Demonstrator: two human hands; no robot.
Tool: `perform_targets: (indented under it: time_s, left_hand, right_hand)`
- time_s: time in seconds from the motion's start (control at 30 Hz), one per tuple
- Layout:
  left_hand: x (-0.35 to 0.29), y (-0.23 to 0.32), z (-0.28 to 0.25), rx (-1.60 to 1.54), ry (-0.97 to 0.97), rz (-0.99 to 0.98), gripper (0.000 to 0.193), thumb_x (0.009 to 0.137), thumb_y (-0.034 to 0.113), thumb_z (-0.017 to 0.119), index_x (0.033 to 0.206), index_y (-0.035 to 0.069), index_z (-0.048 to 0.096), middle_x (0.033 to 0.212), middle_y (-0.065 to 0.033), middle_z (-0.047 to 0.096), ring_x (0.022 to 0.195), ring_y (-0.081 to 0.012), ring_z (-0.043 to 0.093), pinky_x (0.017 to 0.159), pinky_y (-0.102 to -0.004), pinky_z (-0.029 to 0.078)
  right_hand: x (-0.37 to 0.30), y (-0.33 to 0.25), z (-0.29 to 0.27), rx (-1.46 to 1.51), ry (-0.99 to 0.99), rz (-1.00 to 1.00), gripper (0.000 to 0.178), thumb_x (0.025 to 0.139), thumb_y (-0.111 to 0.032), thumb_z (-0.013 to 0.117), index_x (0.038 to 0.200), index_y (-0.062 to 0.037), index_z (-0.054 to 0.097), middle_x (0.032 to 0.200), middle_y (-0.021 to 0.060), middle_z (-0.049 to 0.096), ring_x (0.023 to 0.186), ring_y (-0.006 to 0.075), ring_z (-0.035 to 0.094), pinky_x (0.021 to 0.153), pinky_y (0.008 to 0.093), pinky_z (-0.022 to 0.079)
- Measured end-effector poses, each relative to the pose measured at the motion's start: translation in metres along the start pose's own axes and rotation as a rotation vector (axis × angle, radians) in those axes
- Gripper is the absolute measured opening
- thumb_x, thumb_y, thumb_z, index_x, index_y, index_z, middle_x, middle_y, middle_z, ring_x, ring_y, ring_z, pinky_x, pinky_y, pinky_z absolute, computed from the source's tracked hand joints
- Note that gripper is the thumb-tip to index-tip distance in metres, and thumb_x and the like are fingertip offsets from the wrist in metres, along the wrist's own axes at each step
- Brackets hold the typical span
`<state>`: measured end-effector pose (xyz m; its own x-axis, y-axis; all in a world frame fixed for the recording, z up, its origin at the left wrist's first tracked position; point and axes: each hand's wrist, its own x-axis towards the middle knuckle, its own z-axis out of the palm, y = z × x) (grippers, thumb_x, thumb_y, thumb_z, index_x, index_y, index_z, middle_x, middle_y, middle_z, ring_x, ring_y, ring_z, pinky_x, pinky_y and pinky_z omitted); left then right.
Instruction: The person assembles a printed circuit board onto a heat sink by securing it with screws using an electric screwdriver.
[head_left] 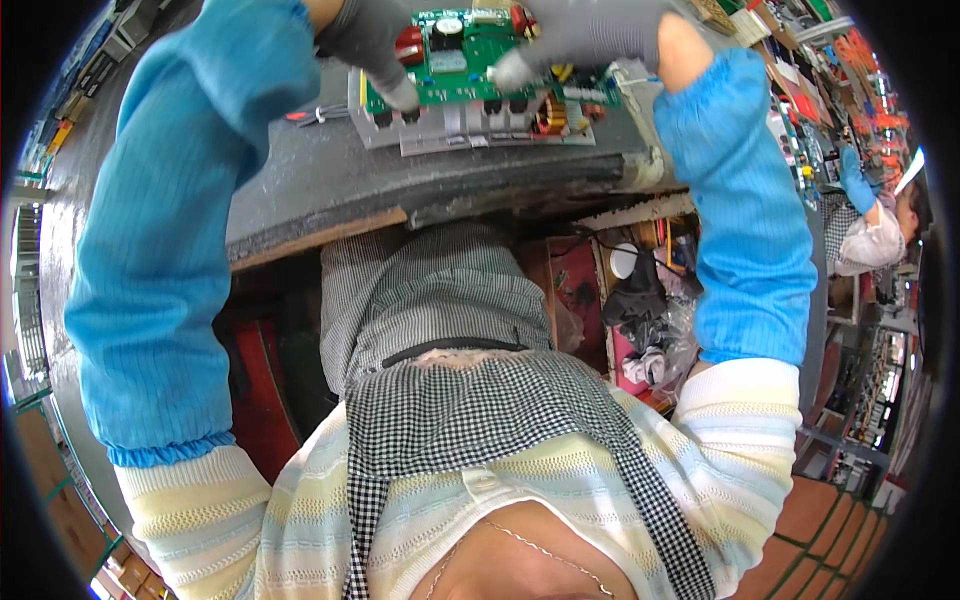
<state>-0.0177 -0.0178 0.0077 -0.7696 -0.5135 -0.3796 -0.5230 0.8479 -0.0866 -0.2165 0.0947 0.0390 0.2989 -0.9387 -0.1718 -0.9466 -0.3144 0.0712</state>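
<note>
A green circuit board (455, 90) with several mounted parts sits over a light grey metal housing (440, 132) at the far edge of the view. My left hand (368, 45), in a grey glove with pale fingertips, grips the board's left side, its thumb over the near left corner. From the right, my gloved right hand (590, 42) holds the board, a pale fingertip pressing on its top face. The other fingers of both hands are partly hidden or cut off by the upper rim. Copper-coloured coils (550, 115) show at the housing's right end, below my right hand.
The dark workbench (300, 190) has a worn front edge. Thin cables (322, 114) lie left of the housing. Below the bench, an open compartment holds plastic bags (675, 325) and a white round item (623, 261). Another person (865, 235) works at the far right beside crowded shelves.
</note>
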Motion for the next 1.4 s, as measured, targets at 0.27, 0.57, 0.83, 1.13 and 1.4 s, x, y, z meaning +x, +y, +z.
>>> perform_targets:
  time_s: [0.27, 0.57, 0.83, 1.13, 1.4]
  left_hand:
    - [-0.006, 0.009, -0.015, 0.035, -0.232, -0.144, 0.091, 0.071, 0.056, 0.082, 0.135, -0.003, 0.054, 0.12, -0.0213, 0.066, 0.11, -0.0352, 0.064, 0.095, -0.0438, 0.05]
    - [-0.019, 0.0, 0.0, -0.283, -0.148, -0.104, 0.102, 0.063, 0.05, 0.09, 0.143, 0.003, 0.048, 0.129, -0.0212, 0.063, 0.121, -0.0338, 0.06, 0.104, -0.0417, 0.046]
    - [-0.042, -0.026, 0.038, -0.541, 0.21, 0.082, 0.111, 0.068, 0.062, 0.085, 0.148, -0.001, 0.04, 0.137, -0.0264, 0.056, 0.131, -0.0366, 0.053, 0.107, -0.0426, 0.043]
    - [-0.075, -0.106, 0.122, -1.127, 0.886, 0.045, 0.092, 0.088, 0.061, 0.068, 0.149, -0.002, 0.041, 0.144, -0.0203, 0.052, 0.132, -0.0281, 0.051, 0.113, -0.0375, 0.039]
    - [-0.099, -0.043, 0.117, -1.382, 1.088, 0.268, 0.049, 0.093, 0.022, 0.073, 0.135, 0.003, 0.059, 0.126, -0.0067, 0.066, 0.112, -0.0146, 0.062, 0.097, -0.0291, 0.052]
  right_hand:
    - [-0.008, -0.012, -0.033, 0.195, -0.036, 0.005, 0.12, 0.074, -0.062, 0.078, 0.155, 0.0054, 0.022, 0.161, 0.0245, 0.027, 0.148, 0.0359, 0.03, 0.12, 0.0414, 0.029]
    - [0.053, -0.043, 0.023, 0.171, 0.025, -0.135, 0.14, 0.055, -0.049, 0.094, 0.16, -0.0081, 0.011, 0.145, 0.0284, 0.049, 0.131, 0.0385, 0.053, 0.11, 0.0433, 0.044]
    - [0.052, -0.047, 0.018, 0.267, -0.144, -0.108, 0.136, 0.059, -0.027, 0.092, 0.161, -0.0094, 0.003, 0.141, 0.0293, 0.051, 0.128, 0.0375, 0.056, 0.104, 0.0408, 0.048]
    - [0.042, -0.033, -0.062, 0.185, -0.168, -0.093, 0.12, 0.065, -0.041, 0.087, 0.157, 0.0002, 0.022, 0.121, 0.0267, 0.062, 0.113, 0.0336, 0.064, 0.097, 0.0364, 0.051]
    - [-0.052, 0.035, -0.126, 0.619, 0.156, -0.23, 0.096, 0.071, -0.032, 0.085, 0.149, -0.0012, 0.039, 0.129, 0.015, 0.061, 0.108, 0.0221, 0.065, 0.09, 0.0361, 0.054]
